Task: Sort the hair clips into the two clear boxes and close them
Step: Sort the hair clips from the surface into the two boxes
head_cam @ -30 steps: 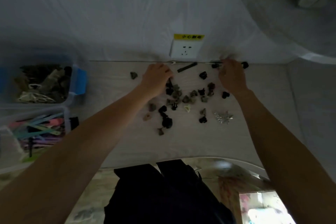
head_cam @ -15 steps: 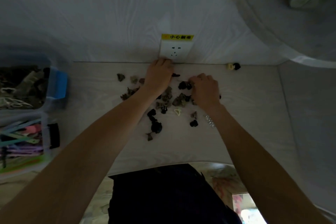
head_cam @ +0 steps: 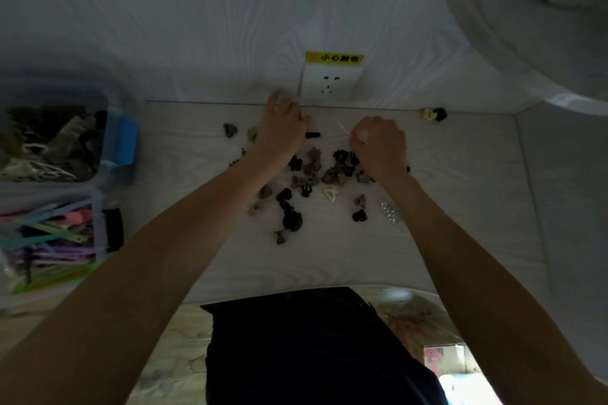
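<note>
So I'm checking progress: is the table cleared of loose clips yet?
No, many clips lie scattered on the table between and below both hands.

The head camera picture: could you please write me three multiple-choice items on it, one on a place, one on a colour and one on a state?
1. Where do the two clear boxes stand?
A. at the table's left edge
B. by the right wall
C. under the socket

2. What colour is the label above the wall socket?
A. red
B. yellow
C. green

3. What state is the far box in?
A. open, with clips inside
B. shut with a lid
C. lying on its side

Answers: 1 A, both the far box and the near box sit left of the loose clips. 2 B, the label over the socket is yellow. 3 A, its clips show through the open top.
</note>
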Demonstrator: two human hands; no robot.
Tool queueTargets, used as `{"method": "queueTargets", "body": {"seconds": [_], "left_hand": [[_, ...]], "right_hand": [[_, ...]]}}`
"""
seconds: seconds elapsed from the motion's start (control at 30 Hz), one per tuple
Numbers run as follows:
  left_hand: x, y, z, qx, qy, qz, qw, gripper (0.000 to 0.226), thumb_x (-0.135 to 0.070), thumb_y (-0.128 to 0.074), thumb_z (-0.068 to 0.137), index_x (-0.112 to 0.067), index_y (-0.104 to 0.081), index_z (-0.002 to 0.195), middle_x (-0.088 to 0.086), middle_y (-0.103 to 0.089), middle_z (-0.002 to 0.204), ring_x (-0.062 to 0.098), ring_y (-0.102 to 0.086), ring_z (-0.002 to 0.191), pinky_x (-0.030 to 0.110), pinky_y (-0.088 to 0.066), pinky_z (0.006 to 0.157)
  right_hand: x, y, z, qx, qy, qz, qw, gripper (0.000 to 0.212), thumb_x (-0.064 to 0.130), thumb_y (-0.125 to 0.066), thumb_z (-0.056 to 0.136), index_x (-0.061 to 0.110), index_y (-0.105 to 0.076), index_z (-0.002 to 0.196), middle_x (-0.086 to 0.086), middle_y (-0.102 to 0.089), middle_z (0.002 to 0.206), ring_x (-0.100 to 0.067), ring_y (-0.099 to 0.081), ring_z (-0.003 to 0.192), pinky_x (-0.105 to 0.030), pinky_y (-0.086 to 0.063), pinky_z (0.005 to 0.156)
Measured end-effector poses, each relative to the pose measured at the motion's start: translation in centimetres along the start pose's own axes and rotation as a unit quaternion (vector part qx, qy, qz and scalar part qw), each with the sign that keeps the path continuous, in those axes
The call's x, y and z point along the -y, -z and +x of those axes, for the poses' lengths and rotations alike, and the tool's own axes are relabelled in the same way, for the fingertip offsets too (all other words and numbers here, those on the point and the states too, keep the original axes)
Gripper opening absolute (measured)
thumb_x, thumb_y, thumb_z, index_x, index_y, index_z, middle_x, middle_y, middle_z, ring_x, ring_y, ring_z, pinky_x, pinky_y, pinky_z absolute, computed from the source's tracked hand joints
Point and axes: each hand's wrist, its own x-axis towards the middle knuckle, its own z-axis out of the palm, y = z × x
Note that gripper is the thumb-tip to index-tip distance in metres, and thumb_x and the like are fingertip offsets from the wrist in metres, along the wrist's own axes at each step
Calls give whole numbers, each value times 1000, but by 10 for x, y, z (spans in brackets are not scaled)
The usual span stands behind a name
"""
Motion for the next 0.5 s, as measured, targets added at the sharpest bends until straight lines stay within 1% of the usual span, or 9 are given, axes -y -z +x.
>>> {"method": "queueTargets", "body": {"seconds": [0.07,0.1,0.13,0.17,0.2,0.27,0.33,0.4,0.5], "left_hand": [[2,1,-4,-20,13,10,1000,26,-18,-82,59,-13,-70,82,8,-67,79,28,-63,85,53,-41,100],[2,-2,-6,-19,13,5,1000,25,-16,-75,69,-11,-68,92,10,-67,87,29,-62,91,53,-34,105],[0,-2,-7,1,13,-2,1000,26,-14,-65,79,-9,-64,104,12,-65,95,30,-59,97,51,-25,110],[0,-6,-11,16,11,-3,1000,28,-12,-58,85,-7,-59,112,13,-64,99,30,-58,98,48,-21,112],[0,-7,-15,19,8,-1,1000,29,-12,-56,85,-8,-58,113,12,-64,96,29,-59,93,46,-27,110],[1,-7,-22,21,10,7,1000,27,-11,-58,84,-9,-57,111,11,-64,90,27,-60,84,39,-42,95],[0,-10,-25,40,14,-9,999,28,-6,-50,90,-5,-50,118,16,-59,100,30,-57,91,38,-43,86],[0,-6,-24,91,15,-29,995,30,-1,-40,93,-2,-42,123,20,-53,111,33,-52,100,37,-40,85],[-1,-2,-26,106,7,-25,994,27,-2,-39,94,-2,-42,121,19,-52,114,31,-53,103,34,-40,81]], "right_hand": [[7,-3,4,14,0,29,999,18,20,-54,87,5,-64,88,-14,-64,93,-31,-55,91,-38,-41,78],[11,-5,5,21,4,32,999,19,20,-54,88,5,-65,89,-14,-64,95,-31,-55,92,-38,-41,79],[13,-8,6,27,10,26,999,19,20,-53,88,5,-65,89,-14,-64,95,-31,-55,92,-37,-41,79],[16,-10,7,30,20,16,999,20,20,-51,89,5,-64,89,-14,-65,96,-31,-55,92,-35,-40,78],[19,-13,6,31,32,5,999,21,20,-50,90,6,-64,89,-13,-65,95,-30,-56,91,-34,-39,77],[25,-17,4,27,49,-11,998,20,20,-48,91,6,-63,91,-12,-67,93,-29,-56,89,-35,-37,78],[34,-21,2,23,64,-32,997,19,19,-46,92,8,-61,91,-10,-67,90,-28,-56,85,-35,-34,79],[41,-27,1,30,74,-60,995,18,18,-44,94,10,-59,92,-9,-67,87,-26,-56,81,-34,-31,78],[51,-34,-2,37,80,-80,993,19,14,-41,94,11,-60,92,-8,-67,86,-24,-56,77,-32,-25,75]]}}
